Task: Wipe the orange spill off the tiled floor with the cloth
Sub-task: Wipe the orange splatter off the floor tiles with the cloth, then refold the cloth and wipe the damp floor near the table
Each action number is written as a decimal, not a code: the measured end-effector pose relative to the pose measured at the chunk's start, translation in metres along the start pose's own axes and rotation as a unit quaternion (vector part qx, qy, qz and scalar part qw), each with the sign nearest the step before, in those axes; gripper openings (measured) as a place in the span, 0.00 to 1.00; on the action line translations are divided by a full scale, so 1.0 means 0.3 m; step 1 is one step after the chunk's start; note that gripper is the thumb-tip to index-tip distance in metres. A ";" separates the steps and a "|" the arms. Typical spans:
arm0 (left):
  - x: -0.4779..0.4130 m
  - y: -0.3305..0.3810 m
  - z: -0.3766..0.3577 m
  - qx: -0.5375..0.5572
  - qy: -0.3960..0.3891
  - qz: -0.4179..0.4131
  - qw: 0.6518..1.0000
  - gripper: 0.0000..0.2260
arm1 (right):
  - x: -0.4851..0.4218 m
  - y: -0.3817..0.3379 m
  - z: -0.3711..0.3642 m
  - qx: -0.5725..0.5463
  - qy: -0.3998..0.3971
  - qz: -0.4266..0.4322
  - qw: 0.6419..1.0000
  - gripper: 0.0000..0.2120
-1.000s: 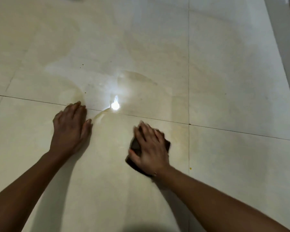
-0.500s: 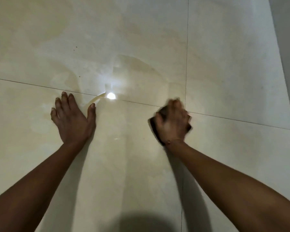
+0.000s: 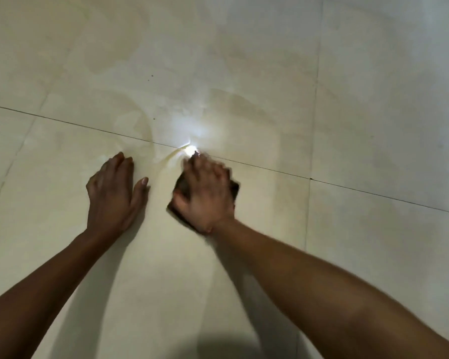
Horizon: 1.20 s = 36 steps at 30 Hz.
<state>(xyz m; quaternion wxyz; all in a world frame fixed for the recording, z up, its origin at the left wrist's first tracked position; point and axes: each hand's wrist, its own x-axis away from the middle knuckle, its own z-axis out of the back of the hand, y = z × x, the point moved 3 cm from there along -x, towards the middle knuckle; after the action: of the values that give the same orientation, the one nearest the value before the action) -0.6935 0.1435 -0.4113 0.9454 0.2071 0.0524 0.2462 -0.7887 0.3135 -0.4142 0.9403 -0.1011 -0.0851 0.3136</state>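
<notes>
Dark cloth [image 3: 234,189] lies on the tiled floor [image 3: 373,125] under your right grip [image 3: 205,193], its blurred fingers pressed flat over it, just below a grout line. Your left grip [image 3: 114,193] rests spread on the tile beside it. The orange spill [image 3: 166,161] streaks thinly between them.

The left hand [image 3: 113,193] is laid flat on the pale tiled floor [image 3: 373,125], on the near side of the long grout line [image 3: 62,122] that crosses it from left to right. Just beside it, to the right, the right hand [image 3: 205,193] is pressed on the dark folded cloth [image 3: 235,189], on the same tile. The thin orange spill streak [image 3: 171,158] lies ahead, between both hands, and reaches the grout line.
</notes>
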 end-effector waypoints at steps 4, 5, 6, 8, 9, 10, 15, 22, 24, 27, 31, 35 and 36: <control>0.044 -0.105 0.015 -0.030 -0.017 0.010 0.999 0.28 | 0.318 0.017 -0.011 -0.021 -0.071 0.163 0.984 0.36; 0.051 -0.108 0.011 -0.034 -0.022 0.008 0.999 0.28 | 0.333 0.091 0.010 -0.019 -0.062 0.170 0.983 0.36; 0.054 -0.106 0.003 -0.038 -0.022 0.009 0.999 0.28 | 0.303 0.163 0.025 -0.014 -0.049 0.154 0.987 0.35; 0.057 -0.103 -0.005 -0.042 -0.019 0.015 0.999 0.28 | 0.132 0.223 0.048 0.000 -0.023 0.061 0.998 0.35; 0.056 -0.101 -0.004 -0.044 -0.015 0.016 0.999 0.27 | 0.021 0.209 0.057 0.009 -0.005 0.002 1.000 0.34; 0.057 -0.105 -0.004 -0.043 -0.010 0.015 0.999 0.27 | -0.079 0.162 0.059 0.016 0.003 -0.034 0.999 0.34; 0.058 -0.122 -0.004 -0.045 -0.007 0.015 0.999 0.26 | -0.034 -0.119 -0.035 -0.003 -0.053 0.153 0.987 0.34; 0.065 -0.109 -0.002 -0.060 -0.027 0.035 0.997 0.27 | 0.158 0.088 -0.018 -0.039 -0.075 0.349 0.934 0.21; 0.057 -0.118 -0.012 -0.060 -0.042 0.045 0.996 0.28 | 0.112 0.134 0.015 -0.085 -0.078 0.319 0.941 0.18; 0.031 -0.082 0.016 -0.075 -0.091 0.085 0.989 0.32 | 0.054 0.183 0.128 -0.261 -0.095 0.053 0.959 0.11; 0.081 0.192 0.142 0.068 -0.109 0.155 0.979 0.21 | 0.043 0.219 0.350 -0.464 -0.069 -0.257 0.845 0.12; 0.127 0.589 0.417 0.423 -0.239 0.333 0.808 0.14 | 0.097 0.148 0.668 -0.492 -0.121 -0.331 0.796 0.20; 0.134 0.666 0.486 0.456 -0.270 0.339 0.777 0.16 | 0.114 0.124 0.743 -0.491 -0.128 -0.331 0.795 0.22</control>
<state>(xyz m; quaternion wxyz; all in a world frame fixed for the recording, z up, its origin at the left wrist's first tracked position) -0.7176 0.2682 -0.1953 0.5708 0.6767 -0.1728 0.4318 -0.8328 0.3937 -0.2046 0.7912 -0.4743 -0.3753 -0.0905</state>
